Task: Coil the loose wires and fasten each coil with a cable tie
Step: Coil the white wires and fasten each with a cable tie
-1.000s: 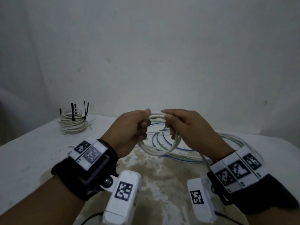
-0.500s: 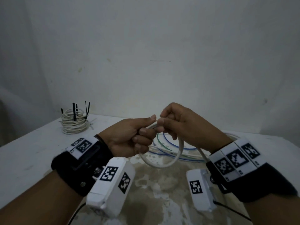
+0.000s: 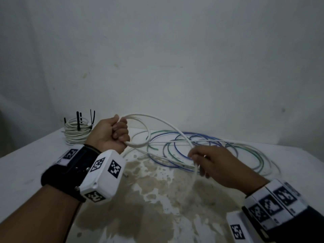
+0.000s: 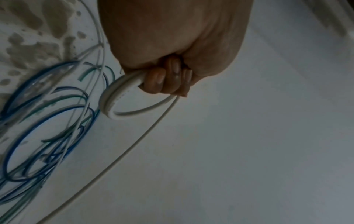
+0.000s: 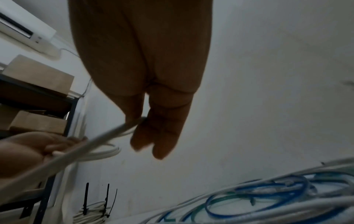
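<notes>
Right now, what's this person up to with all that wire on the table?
They are winding loose wire into tidy coils. The left hand grips a small coil of white wire in a fist, held above the table. The right hand holds the trailing length of that same wire, out to the side. A tangle of blue, green and white wires lies on the table, not yet coiled. At the back left sits a finished coil, already fastened with black cable ties.
</notes>
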The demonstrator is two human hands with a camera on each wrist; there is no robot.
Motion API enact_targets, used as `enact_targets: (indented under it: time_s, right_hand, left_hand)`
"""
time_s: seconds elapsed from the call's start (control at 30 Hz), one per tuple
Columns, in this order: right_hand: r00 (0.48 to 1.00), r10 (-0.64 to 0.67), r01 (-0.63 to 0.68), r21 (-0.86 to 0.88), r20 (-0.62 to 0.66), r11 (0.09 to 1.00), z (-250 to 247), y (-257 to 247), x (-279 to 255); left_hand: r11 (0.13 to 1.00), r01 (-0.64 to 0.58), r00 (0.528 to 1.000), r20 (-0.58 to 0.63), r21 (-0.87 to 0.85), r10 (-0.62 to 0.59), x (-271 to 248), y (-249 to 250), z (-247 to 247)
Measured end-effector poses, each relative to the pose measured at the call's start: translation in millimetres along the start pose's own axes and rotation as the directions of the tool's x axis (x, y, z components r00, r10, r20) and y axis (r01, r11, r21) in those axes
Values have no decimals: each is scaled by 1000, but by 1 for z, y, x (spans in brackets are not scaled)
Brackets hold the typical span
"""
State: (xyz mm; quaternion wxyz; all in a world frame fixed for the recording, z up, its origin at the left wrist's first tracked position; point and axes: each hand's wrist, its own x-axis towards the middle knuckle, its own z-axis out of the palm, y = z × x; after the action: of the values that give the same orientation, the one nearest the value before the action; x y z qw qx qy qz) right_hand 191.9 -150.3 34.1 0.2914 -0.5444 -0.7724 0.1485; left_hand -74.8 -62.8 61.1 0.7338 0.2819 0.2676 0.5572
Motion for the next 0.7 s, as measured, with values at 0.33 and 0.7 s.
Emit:
enact_targets:
  time_s: [0.33, 0.7]
  right_hand:
    - [938, -306, 231, -366, -162, 901, 17, 11, -21]
    - [980, -121, 131, 52, -161, 990, 32, -5, -29]
  left_hand:
    - [998, 50, 990, 131, -36, -45, 7, -24, -11]
    - [999, 25, 967, 253, 27, -31, -13, -55, 16]
